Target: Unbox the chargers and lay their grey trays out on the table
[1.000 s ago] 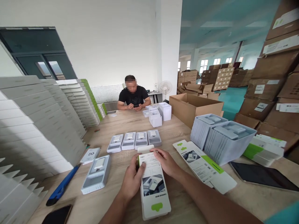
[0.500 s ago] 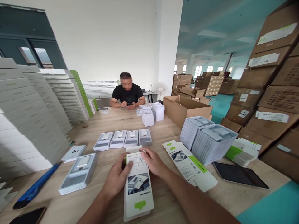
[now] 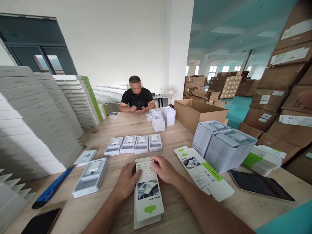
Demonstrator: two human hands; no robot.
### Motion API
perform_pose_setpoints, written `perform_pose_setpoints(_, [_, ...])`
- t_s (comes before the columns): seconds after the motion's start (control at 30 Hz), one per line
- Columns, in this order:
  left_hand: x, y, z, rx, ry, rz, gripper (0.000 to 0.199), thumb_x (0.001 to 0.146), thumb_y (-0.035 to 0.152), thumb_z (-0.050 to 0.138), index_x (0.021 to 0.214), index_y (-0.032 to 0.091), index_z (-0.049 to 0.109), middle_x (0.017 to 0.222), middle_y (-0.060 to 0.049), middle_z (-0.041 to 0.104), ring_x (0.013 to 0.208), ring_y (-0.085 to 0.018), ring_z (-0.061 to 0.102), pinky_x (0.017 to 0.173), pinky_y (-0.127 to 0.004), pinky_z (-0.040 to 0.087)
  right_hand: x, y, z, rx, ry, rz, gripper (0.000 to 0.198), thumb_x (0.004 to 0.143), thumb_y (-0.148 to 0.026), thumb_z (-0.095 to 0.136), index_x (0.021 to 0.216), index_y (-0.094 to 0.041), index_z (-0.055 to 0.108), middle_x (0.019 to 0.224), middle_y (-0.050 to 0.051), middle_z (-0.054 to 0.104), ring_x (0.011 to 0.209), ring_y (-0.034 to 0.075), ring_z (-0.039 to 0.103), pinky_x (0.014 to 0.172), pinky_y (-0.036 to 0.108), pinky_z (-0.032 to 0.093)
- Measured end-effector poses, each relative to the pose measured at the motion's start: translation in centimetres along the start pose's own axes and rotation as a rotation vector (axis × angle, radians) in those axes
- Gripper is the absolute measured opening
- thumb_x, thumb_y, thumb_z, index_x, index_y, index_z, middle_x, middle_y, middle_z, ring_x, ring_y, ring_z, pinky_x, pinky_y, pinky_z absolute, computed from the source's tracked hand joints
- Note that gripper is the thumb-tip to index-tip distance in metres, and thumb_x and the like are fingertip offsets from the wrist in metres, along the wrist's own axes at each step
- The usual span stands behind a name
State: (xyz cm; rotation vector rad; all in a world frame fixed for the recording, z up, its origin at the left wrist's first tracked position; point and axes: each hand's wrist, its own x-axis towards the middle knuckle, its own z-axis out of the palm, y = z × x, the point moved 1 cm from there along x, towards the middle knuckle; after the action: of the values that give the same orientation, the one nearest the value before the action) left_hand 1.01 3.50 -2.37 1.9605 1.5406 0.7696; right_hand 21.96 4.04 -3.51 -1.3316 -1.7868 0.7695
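A flattened white and green packaging box (image 3: 148, 195) lies in front of me, its printed side up and a flap showing at the far end. My left hand (image 3: 128, 180) grips its left edge, thumb on top. On the right edge near the far end, my right hand (image 3: 164, 169) pinches it. Another flat packaging box (image 3: 200, 170) lies to the right of my hands. Beyond them stand several grey molded trays (image 3: 141, 144), each holding a white charger. One more tray (image 3: 90, 178) with a white charger is at my left.
A blue utility knife (image 3: 52, 188), a phone (image 3: 41, 221) and leaflets (image 3: 85, 157) lie at left. Stacked trays (image 3: 225, 146) and a tablet (image 3: 262, 185) are at right. White boxes (image 3: 29, 120) tower on the left. A person (image 3: 137, 96) sits opposite; an open carton (image 3: 200, 112) stands near.
The whole view has shifted slightly, so the scene sits further right. Both hands stay on the flattened packaging box, which lies much as before.
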Motion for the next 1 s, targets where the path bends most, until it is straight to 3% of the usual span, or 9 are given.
perform_pose_setpoints(0.4, [0.0, -0.06, 0.27, 0.03, 0.017, 0.019, 0.038, 0.084, 0.047, 0.048, 0.106, 0.021, 0.064, 0.118, -0.011, 0.064, 0.117, -0.033, 0.052, 0.105, -0.048, 0.038, -0.13, -0.41, -0.08, -0.061, -0.019, -0.018, 0.036, 0.09, -0.032, 0.052, 0.119, -0.017, 0.065, 0.113, 0.012, 0.067, 0.101, 0.025, 0.063, 0.092, 0.039, 0.048])
perform_pose_setpoints(0.83, [-0.27, 0.0, 0.21, 0.067, -0.002, 0.014, 0.04, 0.087, 0.044, 0.045, 0.114, 0.018, 0.061, 0.122, -0.013, 0.06, 0.119, -0.032, 0.05, 0.106, -0.047, 0.035, -0.2, -0.29, 0.09, -0.059, -0.034, -0.014, 0.037, 0.089, -0.031, 0.052, 0.121, -0.016, 0.063, 0.115, 0.014, 0.066, 0.104, 0.026, 0.062, 0.093, 0.041, 0.047])
perform_pose_setpoints(1.0, [-0.65, 0.43, 0.06, 0.051, 0.012, 0.019, 0.032, 0.086, 0.039, 0.047, 0.106, 0.019, 0.063, 0.117, -0.011, 0.062, 0.116, -0.03, 0.051, 0.103, -0.044, 0.038, -0.32, -0.35, 0.12, -0.072, -0.076, 0.018, 0.04, 0.09, -0.034, 0.049, 0.123, -0.016, 0.061, 0.119, 0.013, 0.065, 0.109, 0.026, 0.06, 0.096, 0.039, 0.046])
